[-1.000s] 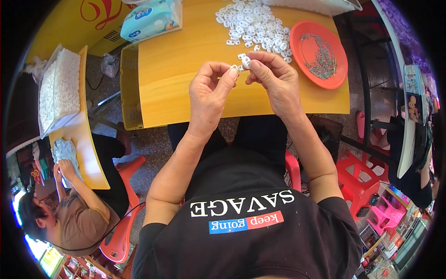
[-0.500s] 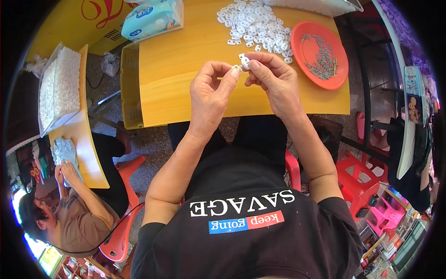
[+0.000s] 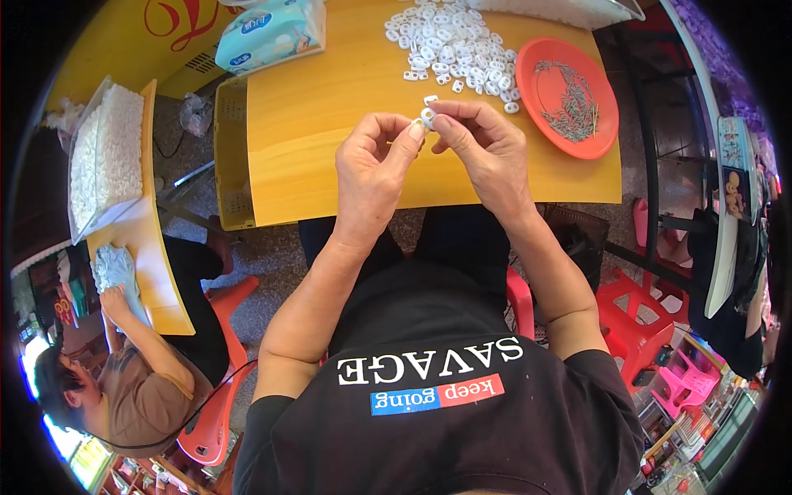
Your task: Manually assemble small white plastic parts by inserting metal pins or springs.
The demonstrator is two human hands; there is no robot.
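Above the table (image 3: 322, 148), between its near edge and the heap of white two-holed pieces (image 3: 450, 49), the left hand (image 3: 371, 161) and right hand (image 3: 491, 157) meet, each thumb and forefinger pinching small white parts (image 3: 427, 117) (too small to count surely). Toward the table's right edge, beside the heap, a red dish (image 3: 584, 148) holds thin metal pins (image 3: 571, 111).

Blue tissue pkg (image 3: 272, 40) nr yellow crate (image 3: 232, 198), L; red stool (image 3: 627, 334) nr pink stool (image 3: 690, 381), R.
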